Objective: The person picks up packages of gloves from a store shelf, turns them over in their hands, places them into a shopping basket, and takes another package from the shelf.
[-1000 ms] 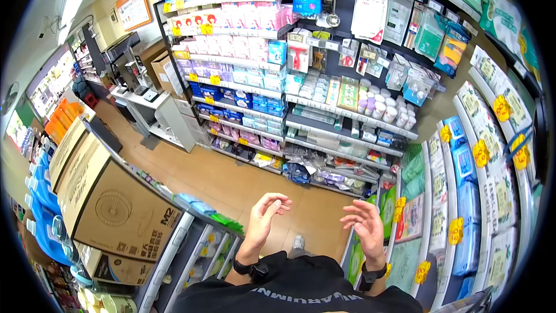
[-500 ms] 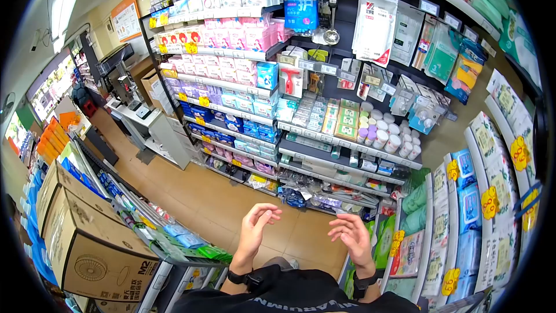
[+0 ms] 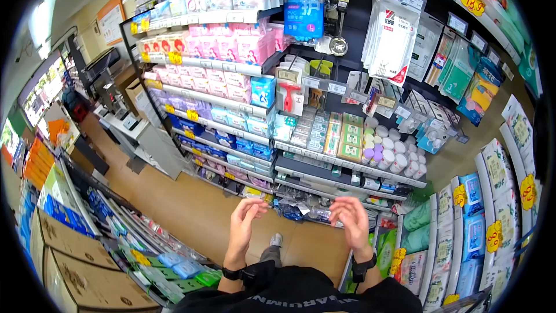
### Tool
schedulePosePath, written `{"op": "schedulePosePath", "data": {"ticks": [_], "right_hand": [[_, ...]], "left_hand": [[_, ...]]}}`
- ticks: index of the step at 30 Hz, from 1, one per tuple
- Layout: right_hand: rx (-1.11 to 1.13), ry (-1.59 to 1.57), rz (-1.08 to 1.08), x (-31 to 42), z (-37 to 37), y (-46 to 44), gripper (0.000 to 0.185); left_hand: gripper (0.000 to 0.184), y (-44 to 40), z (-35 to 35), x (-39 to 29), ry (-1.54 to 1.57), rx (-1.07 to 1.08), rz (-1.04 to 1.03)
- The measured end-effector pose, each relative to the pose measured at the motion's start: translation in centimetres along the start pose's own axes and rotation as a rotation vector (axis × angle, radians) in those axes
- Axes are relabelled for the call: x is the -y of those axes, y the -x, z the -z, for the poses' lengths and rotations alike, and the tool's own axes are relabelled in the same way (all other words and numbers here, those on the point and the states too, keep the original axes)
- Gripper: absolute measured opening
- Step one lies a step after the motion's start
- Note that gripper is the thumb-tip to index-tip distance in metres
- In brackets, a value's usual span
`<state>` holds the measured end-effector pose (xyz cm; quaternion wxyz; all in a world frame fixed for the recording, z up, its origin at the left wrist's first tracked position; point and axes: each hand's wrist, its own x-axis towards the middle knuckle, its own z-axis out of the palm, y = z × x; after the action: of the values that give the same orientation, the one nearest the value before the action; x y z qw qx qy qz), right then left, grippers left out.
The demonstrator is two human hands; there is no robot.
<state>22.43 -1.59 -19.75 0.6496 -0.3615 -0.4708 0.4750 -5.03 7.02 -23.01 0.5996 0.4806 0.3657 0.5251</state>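
Note:
My left hand (image 3: pixel 245 220) is raised in front of my chest, fingers apart and slightly curled, with nothing in it. Level with it, my right hand (image 3: pixel 351 224) is also bare and loosely spread. Neither touches anything; both hang above the tiled floor. Ahead stands a shelf with pink packs (image 3: pixel 225 46), white-lidded containers (image 3: pixel 398 163) and small boxes (image 3: pixel 351 137). Above these hang a blue glove pack (image 3: pixel 303 16), a metal ladle (image 3: pixel 338 45), a red peeler (image 3: pixel 289 96) and a white packet (image 3: pixel 391 40).
To the right, a shelf carries blue wipe packs (image 3: pixel 474 235) and white tissue packs (image 3: pixel 500 168). Cardboard boxes (image 3: pixel 87 281) stand on the low shelf at left. A white counter (image 3: pixel 152 145) is farther back left. The tiled floor (image 3: pixel 191 214) runs between the shelves.
The view has moved closer to the shelf ahead, and the cardboard boxes have slid lower left. A foot now shows stepping forward. Both hands stay raised and empty.

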Motion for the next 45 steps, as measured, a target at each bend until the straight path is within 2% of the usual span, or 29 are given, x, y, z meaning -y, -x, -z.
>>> {"op": "schedulePosePath", "data": {"ticks": [4, 9, 15, 19, 22, 25, 28, 30, 35, 40, 45], "right_hand": [[-0.05, 0.113, 0.094, 1.6, -1.2, -7.7, 0.039], [-0.049, 0.199, 0.31, 2.9, -1.5, -17.9, 0.035], [-0.113, 0.339, 0.42, 4.8, -1.7, -29.7, 0.035], [-0.21, 0.4, 0.508, 4.7, -0.7, -36.7, 0.035], [-0.276, 0.383, 0.471, 4.4, 0.5, -41.0, 0.036], [-0.334, 0.41, 0.429, 4.3, 1.0, -44.1, 0.037], [-0.392, 0.467, 0.436, 3.5, 2.1, -47.3, 0.04], [-0.447, 0.626, 0.473, 3.2, 1.8, -48.1, 0.044], [-0.486, 0.665, 0.44, 2.5, 1.3, -49.2, 0.049], [-0.561, 0.771, 0.492, 2.2, 1.8, -50.5, 0.043], [-0.476, 0.676, 0.474, 2.4, 2.1, -51.8, 0.034]], "left_hand": [[0.023, -7.4, -0.5, -2.6, 0.011, 0.052, -0.145], [0.03, -15.9, -2.5, -7.0, 0.031, 0.256, -0.391], [0.068, -25.9, -5.7, -9.8, 0.038, 0.471, -0.537], [0.069, -31.9, -7.7, -9.9, 0.008, 0.463, -0.575], [0.066, -35.2, -8.5, -9.6, 0.02, 0.445, -0.527], [0.068, -36.6, -8.7, -9.4, 0.161, 0.476, -0.54], [0.069, -36.5, -8.5, -9.9, 0.179, 0.493, -0.543], [0.069, -36.7, -8.2, -10.1, 0.166, 0.52, -0.553], [0.067, -37.2, -7.2, -10.5, 0.138, 0.542, -0.504], [0.064, -37.2, -6.3, -10.7, 0.208, 0.542, -0.439], [0.062, -36.0, -5.7, -11.9, 0.196, 0.569, -0.462]]}}
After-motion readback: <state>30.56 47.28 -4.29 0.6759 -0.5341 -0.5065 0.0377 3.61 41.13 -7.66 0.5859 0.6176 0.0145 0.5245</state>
